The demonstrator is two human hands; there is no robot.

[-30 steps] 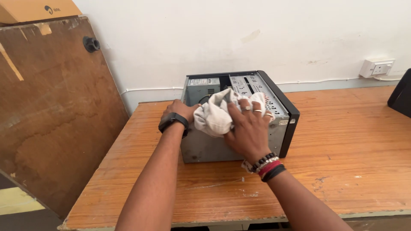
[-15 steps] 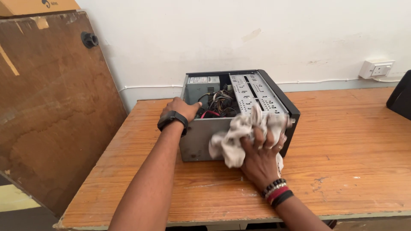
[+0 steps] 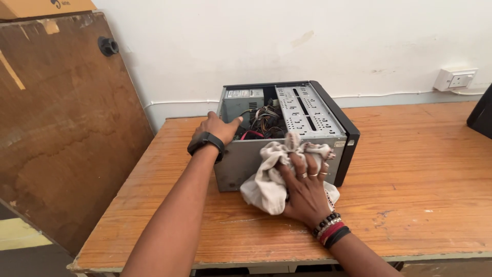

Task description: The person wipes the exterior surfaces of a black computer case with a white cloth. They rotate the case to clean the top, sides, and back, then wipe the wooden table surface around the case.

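The cloth (image 3: pixel 266 179) under the right grip (image 3: pixel 305 184) hides part of the computer case's (image 3: pixel 287 128) near wall, and the palm side of that grip cannot be seen. Far right of it, a dark object (image 3: pixel 482 115) is cut off by the frame edge. The bench (image 3: pixel 420 169) runs past the right edge.

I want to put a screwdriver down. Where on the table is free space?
Bare table lies right of the computer case, up to the dark object. A narrower strip lies left of it. In front it is crowded: the right hand presses a cloth.
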